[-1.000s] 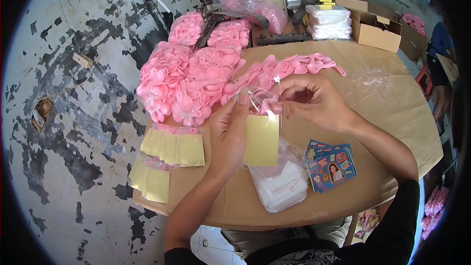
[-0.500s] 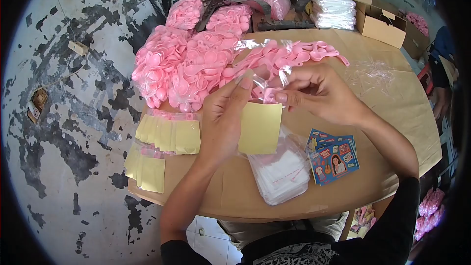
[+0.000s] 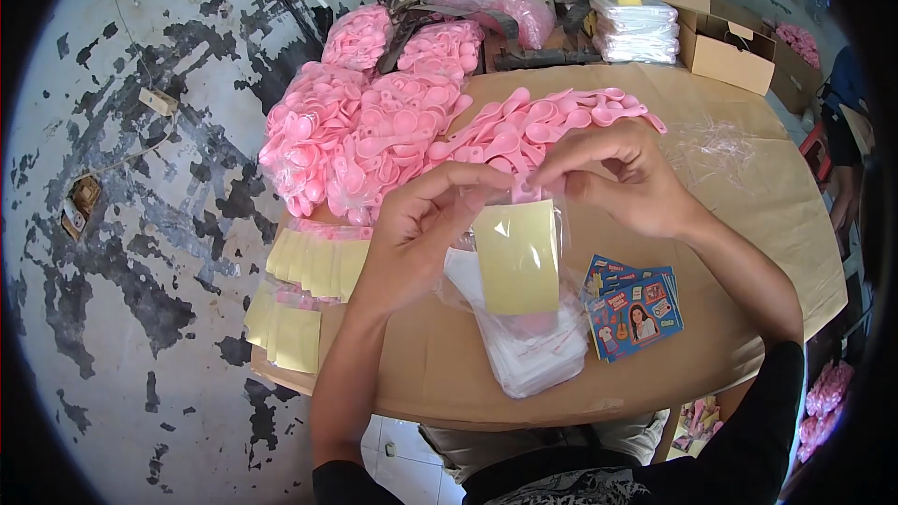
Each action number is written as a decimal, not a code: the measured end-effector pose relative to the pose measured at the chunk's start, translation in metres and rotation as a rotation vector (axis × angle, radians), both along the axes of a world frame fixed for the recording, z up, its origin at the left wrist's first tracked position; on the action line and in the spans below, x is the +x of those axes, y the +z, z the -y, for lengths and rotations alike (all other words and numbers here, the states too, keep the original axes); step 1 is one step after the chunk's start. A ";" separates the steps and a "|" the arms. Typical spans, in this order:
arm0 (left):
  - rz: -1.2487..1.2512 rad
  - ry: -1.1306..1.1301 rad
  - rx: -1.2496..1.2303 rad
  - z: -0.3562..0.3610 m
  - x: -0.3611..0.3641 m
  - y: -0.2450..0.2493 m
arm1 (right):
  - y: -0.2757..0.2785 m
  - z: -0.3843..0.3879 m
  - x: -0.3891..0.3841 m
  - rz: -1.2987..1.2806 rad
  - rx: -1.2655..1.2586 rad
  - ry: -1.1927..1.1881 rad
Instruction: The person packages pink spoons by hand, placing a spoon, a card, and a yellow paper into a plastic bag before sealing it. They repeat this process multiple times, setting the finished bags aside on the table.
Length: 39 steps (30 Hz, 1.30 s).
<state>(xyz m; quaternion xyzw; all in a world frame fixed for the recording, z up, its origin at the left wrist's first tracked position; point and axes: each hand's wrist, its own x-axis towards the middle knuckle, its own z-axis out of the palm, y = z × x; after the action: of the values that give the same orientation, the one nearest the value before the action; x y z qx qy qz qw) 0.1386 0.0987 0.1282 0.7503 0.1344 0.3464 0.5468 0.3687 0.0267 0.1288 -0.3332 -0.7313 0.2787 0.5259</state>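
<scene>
Between my two hands hangs a clear plastic bag (image 3: 519, 257) with a yellow card and a pink spoon in it. My left hand (image 3: 426, 224) pinches its top left side, and my right hand (image 3: 617, 178) pinches the top right. Below the bag lies a stack of empty clear bags (image 3: 538, 360). Blue printed cards (image 3: 641, 318) are fanned out right of that stack. Filled packets with yellow cards (image 3: 313, 262) lie in two rows at the left. Loose pink spoons (image 3: 510, 136) are heaped beyond my hands.
Big bags of pink spoons (image 3: 393, 131) stand at the table's back left. Plastic scraps (image 3: 720, 145) lie at the right. Behind the table are stacked clear packs (image 3: 636, 28) and an open cardboard box (image 3: 725, 51). Another person's arm (image 3: 842, 196) shows at the far right edge.
The held bag has moved slightly down and right and now hangs straighter. My left hand has shifted right and down, its fingers now at the bag's top edge.
</scene>
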 end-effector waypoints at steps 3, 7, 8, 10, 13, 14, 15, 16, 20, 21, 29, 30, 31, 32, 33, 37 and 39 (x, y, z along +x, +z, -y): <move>-0.042 0.005 0.102 -0.003 -0.003 -0.001 | 0.002 -0.003 0.006 0.151 0.190 0.006; -0.088 -0.049 0.137 -0.005 -0.008 0.001 | 0.003 -0.002 0.005 0.236 0.332 -0.024; -0.090 -0.062 0.143 -0.005 -0.009 0.002 | 0.003 -0.002 0.004 0.230 0.320 -0.021; -0.091 -0.095 0.163 -0.006 -0.011 0.006 | 0.003 -0.001 0.003 0.220 0.302 -0.024; 0.001 -0.122 -0.026 -0.003 -0.008 0.006 | 0.004 -0.001 0.003 0.224 0.328 -0.047; -0.007 -0.092 0.045 -0.002 -0.006 0.004 | 0.009 -0.001 0.005 0.303 0.384 -0.022; -0.015 -0.058 0.114 -0.003 -0.004 -0.001 | 0.015 -0.001 0.008 0.381 0.437 0.006; -0.024 -0.020 0.182 -0.002 -0.003 -0.005 | 0.020 -0.001 0.010 0.457 0.492 0.038; -0.009 -0.059 0.048 -0.001 0.001 -0.004 | 0.022 0.016 0.006 0.382 0.182 -0.191; -0.030 -0.071 0.050 0.000 0.001 -0.004 | 0.025 0.026 -0.005 0.328 0.034 -0.191; 0.026 0.221 0.037 0.034 -0.047 -0.009 | 0.025 0.025 0.000 0.465 -0.073 -0.265; 0.011 0.270 0.000 0.035 -0.067 -0.010 | 0.028 0.023 0.005 0.487 -0.020 -0.304; -0.004 0.317 -0.036 0.034 -0.089 -0.010 | 0.029 0.023 0.010 0.459 -0.053 -0.306; 0.008 0.417 -0.022 0.035 -0.107 -0.010 | 0.029 0.022 0.014 0.459 -0.045 -0.310; 0.020 0.515 -0.005 0.035 -0.125 -0.008 | 0.030 0.021 0.017 0.457 -0.037 -0.315; -0.351 0.578 0.041 0.030 -0.191 0.002 | 0.030 0.020 0.025 0.510 -0.020 -0.293; -0.508 0.557 0.057 0.019 -0.209 -0.010 | 0.030 0.022 0.023 0.553 -0.052 -0.289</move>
<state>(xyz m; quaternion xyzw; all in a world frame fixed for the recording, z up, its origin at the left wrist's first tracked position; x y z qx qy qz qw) -0.0705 0.0802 0.1184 0.7619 0.4551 0.2883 0.3597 0.3912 0.0046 0.1592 -0.5103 -0.7842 0.1184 0.3326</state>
